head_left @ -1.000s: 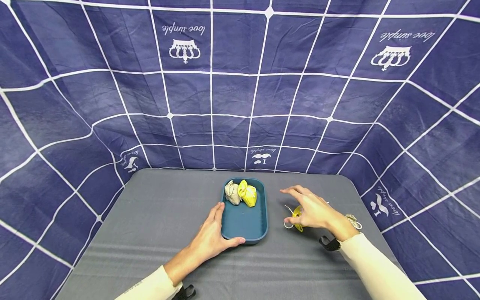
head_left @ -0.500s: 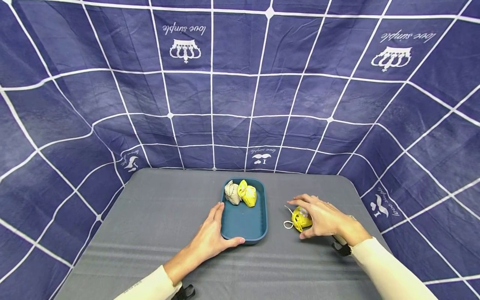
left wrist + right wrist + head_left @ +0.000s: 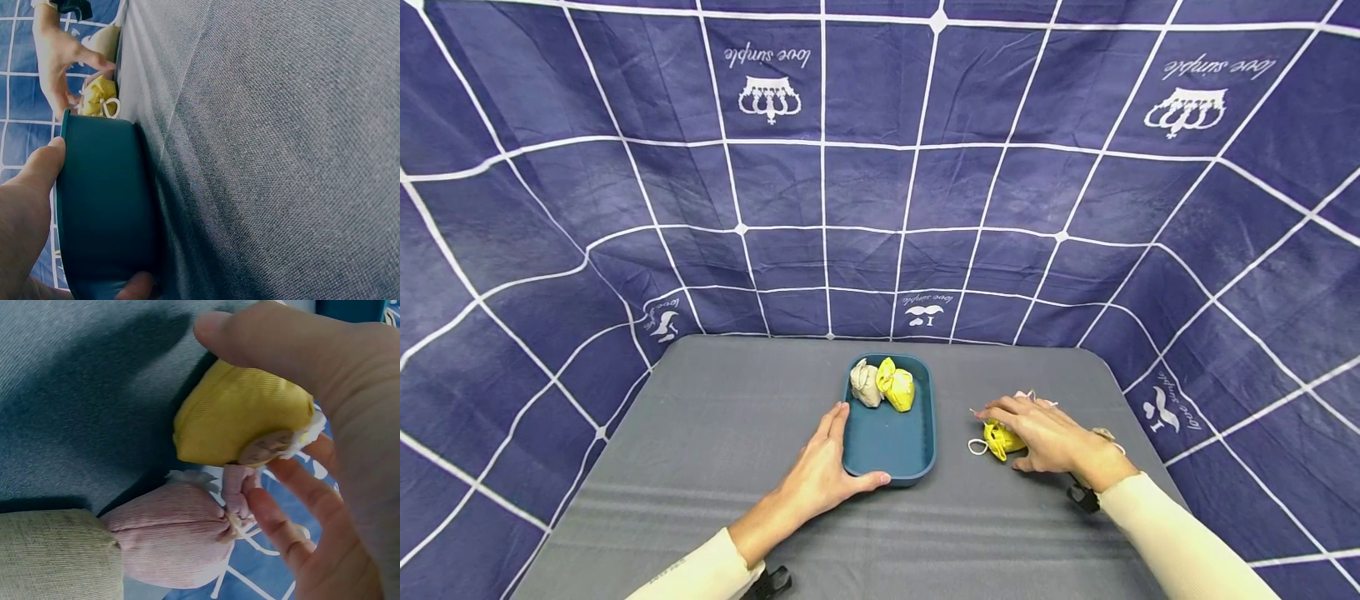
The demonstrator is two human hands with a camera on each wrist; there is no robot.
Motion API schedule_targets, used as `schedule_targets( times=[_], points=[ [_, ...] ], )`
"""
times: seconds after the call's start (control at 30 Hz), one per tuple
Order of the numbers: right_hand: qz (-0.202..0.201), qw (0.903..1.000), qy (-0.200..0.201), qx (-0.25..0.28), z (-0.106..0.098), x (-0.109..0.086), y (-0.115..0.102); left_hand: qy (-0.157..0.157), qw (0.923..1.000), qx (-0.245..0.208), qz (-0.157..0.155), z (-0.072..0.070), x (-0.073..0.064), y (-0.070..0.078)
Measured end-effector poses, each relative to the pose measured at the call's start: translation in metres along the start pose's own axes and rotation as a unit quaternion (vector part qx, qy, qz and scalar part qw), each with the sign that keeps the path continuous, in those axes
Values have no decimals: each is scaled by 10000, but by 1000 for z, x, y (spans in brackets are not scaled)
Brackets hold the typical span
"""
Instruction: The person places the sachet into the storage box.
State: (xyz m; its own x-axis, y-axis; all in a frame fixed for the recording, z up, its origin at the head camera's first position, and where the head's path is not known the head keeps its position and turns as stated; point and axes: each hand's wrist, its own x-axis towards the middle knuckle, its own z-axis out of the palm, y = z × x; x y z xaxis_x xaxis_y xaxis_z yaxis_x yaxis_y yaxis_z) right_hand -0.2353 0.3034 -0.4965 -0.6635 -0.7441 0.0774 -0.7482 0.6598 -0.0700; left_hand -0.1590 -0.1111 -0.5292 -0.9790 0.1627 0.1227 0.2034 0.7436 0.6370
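My left hand (image 3: 822, 475) rests against the near left corner of a dark blue tray (image 3: 889, 442), fingers along its left side and thumb at the near edge. In the tray lie a beige wrapped bundle (image 3: 866, 385) and a yellow wrapped bundle (image 3: 897, 390). To the right, my right hand (image 3: 1052, 439) arches over a yellow cloth pouch (image 3: 1000, 440) with a white cord loop. In the right wrist view, thumb and fingers stand on either side of the yellow pouch (image 3: 244, 415), not clearly gripping it. Beside it lies a pink pouch (image 3: 172, 534).
A greenish-beige pouch (image 3: 59, 556) lies beyond the pink one, partly out of frame. Grey cloth covers the table (image 3: 722, 417). Blue curtain (image 3: 865, 192) with white grid lines hangs behind and on both sides.
My right hand has drawn back to the right and lowered over the yellow pouch, uncovering more of it. My left hand and the tray have stayed in place.
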Motion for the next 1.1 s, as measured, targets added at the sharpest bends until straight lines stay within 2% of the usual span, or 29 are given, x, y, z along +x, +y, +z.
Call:
schedule_targets(
  times=[0.2, 0.4, 0.67, 0.97, 1.1],
  points=[
    [-265, 9995, -48, -172, 4, 1, 5, -29, 10000, 7, -1, -1, 1, -1],
    [-724, 9968, 203, -269, 8, 3, 10, -20, 10000, -36, -49, -1, 1, -2],
    [-943, 9953, 203, -126, 13, 5, 17, -78, 9999, -72, -95, -1, 0, -1],
    [-715, 9969, 238, -225, 11, 10, 13, -74, 9999, -55, -66, 0, 0, -2],
    [-741, 9960, 384, -322, 12, 10, 10, -80, 9999, -79, -85, 0, 0, -1]
  ],
)
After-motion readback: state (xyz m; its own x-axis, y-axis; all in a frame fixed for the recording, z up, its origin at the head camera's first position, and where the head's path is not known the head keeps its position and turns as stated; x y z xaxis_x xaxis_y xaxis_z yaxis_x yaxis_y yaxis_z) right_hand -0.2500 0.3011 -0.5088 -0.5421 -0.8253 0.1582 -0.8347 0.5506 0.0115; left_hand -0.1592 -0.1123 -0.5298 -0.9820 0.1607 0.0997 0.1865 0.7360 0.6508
